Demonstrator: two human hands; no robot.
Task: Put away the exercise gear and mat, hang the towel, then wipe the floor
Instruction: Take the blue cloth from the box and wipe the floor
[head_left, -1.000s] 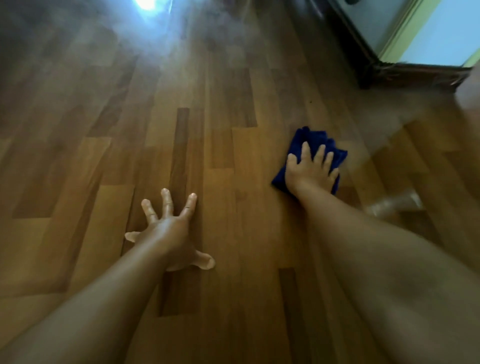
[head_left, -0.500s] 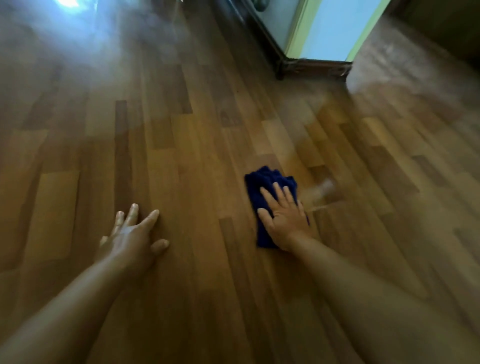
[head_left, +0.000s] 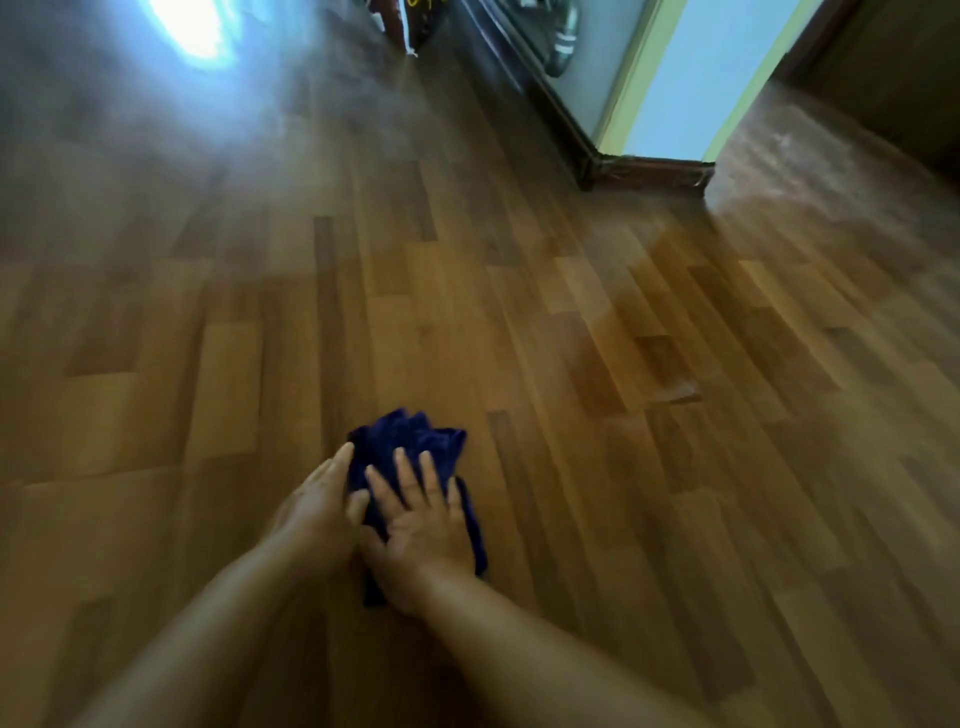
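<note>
A crumpled dark blue cloth (head_left: 410, 436) lies on the wooden plank floor (head_left: 623, 338), low in the middle of the view. My right hand (head_left: 421, 525) presses flat on the cloth with its fingers spread, covering the near half. My left hand (head_left: 311, 509) lies against the cloth's left edge, fingers straight and together, touching the right thumb. Its thumb is hidden, so a grip on the cloth does not show. No exercise gear, mat or towel is in view.
A wall corner with a dark skirting board (head_left: 649, 171) juts in at the upper right, and floor runs past it on both sides. Some blurred objects (head_left: 410, 21) stand by the wall at the top. A small glossy patch (head_left: 675, 395) shines on the planks right of the cloth.
My right hand has drawn the cloth towards me and to the left. My left hand has left its spot on the bare floor and come right, up against the cloth.
</note>
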